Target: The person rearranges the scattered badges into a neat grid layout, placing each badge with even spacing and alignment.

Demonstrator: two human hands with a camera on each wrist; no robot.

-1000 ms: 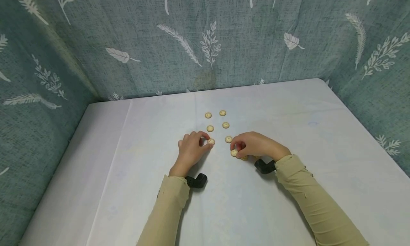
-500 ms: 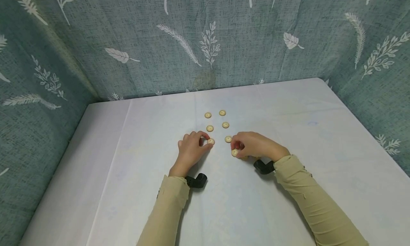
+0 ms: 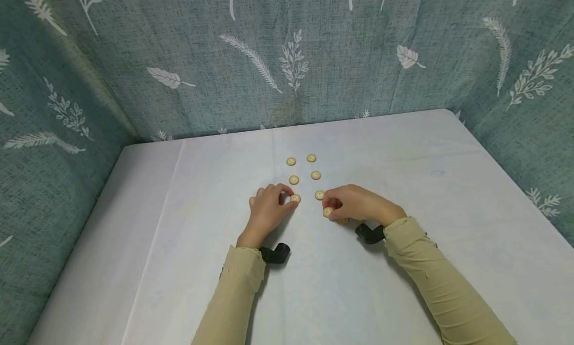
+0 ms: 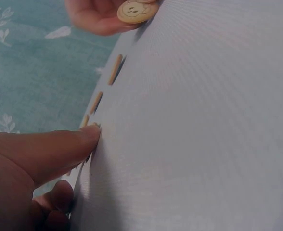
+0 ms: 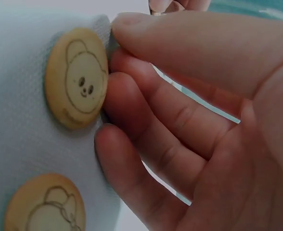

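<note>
Several round tan discs lie on the white table, some printed with a bear-like face. My left hand (image 3: 269, 210) pinches one disc (image 3: 295, 198) between thumb and index finger, at the near end of the left row. In the left wrist view the thumb (image 4: 59, 149) shows, but that disc is hidden. My right hand (image 3: 354, 203) pinches another disc (image 3: 328, 212), also showing at its fingertips in the left wrist view (image 4: 134, 12). A bear-face disc (image 5: 78, 79) lies beside the right fingers, partly under the hand in the head view. Another disc (image 5: 45, 207) is beyond it.
Ahead of the hands, more discs lie in two rows, such as the left back disc (image 3: 291, 161) and the right back disc (image 3: 311, 158). Another disc (image 3: 319, 195) is close to the right fingertips. A green leaf-patterned curtain (image 3: 202, 61) borders the table (image 3: 202, 185).
The right hand and its pinched disc have shifted very slightly, with the disc a little farther from the person. The left hand and the discs in the rows stay in place.
</note>
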